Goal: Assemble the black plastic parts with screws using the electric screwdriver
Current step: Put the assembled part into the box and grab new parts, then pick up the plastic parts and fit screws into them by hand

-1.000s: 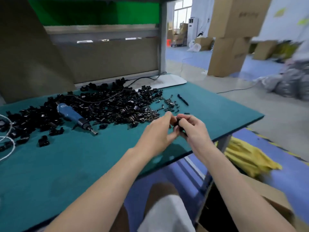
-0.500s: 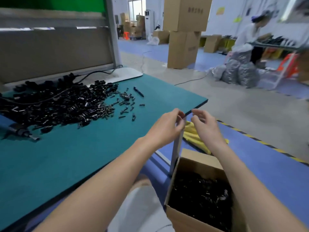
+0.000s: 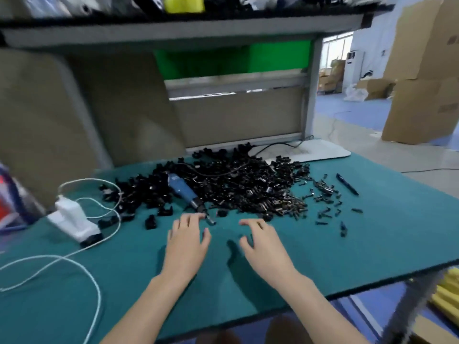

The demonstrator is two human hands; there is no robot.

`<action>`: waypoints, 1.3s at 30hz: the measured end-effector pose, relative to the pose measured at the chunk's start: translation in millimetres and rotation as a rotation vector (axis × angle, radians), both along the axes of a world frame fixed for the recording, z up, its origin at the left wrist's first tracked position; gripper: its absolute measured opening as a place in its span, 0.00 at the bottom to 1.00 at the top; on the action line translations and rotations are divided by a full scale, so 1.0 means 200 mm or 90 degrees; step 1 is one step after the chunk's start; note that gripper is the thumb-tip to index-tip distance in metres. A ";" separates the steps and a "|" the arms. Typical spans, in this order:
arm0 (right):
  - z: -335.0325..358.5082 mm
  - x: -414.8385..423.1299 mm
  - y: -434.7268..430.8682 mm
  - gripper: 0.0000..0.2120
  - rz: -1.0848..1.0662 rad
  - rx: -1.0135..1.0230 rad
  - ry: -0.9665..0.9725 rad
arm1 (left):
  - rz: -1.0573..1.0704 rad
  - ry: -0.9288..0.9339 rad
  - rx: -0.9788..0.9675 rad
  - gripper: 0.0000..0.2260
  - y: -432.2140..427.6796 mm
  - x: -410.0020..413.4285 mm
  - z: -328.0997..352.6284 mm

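Half a second back both hands hung off the table's right edge above an open carton of black pieces; now they are over the green mat (image 3: 372, 247) again, and our view has swung back to the bench. Left hand (image 3: 187, 243) and right hand (image 3: 264, 244) hover side by side, palms down, fingers spread and lightly bent, nothing in either. The small piece we held a second ago is gone from the fingers, presumably dropped in the carton, which is now out of frame. Electric screwdriver (image 3: 183, 191) lies against the heap of black plastic parts (image 3: 243, 184), bit pointing toward us, its tip just beside the left fingertips; whether they touch, we cannot tell. Loose screws (image 3: 325, 202) scatter right of the heap, a black pen (image 3: 347, 184) beyond them. White adapter (image 3: 72, 220) and its cable (image 3: 82, 263) sit at left. Progress as we judge it: one unit looks finished and put away, but the heap is large, so most of the job remains. Next cycle not yet begun: no part picked, no screw taken, driver not in hand
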State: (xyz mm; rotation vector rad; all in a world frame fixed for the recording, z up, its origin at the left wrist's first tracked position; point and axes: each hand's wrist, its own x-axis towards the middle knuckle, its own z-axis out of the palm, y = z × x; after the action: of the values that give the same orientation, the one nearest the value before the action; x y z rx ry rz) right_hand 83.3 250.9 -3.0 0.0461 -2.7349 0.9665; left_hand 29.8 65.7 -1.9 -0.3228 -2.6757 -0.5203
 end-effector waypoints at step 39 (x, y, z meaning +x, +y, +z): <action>-0.08 -0.72 -0.04 0.19 -0.089 0.115 0.049 | 0.176 0.048 0.496 0.21 -0.37 -0.65 -0.05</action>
State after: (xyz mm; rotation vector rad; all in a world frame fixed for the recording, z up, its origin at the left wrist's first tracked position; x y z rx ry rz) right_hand -60.4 242.1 -18.2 -0.0732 -2.7050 0.6646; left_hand -100.9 -7.4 -11.9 0.2426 -2.1742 -1.3400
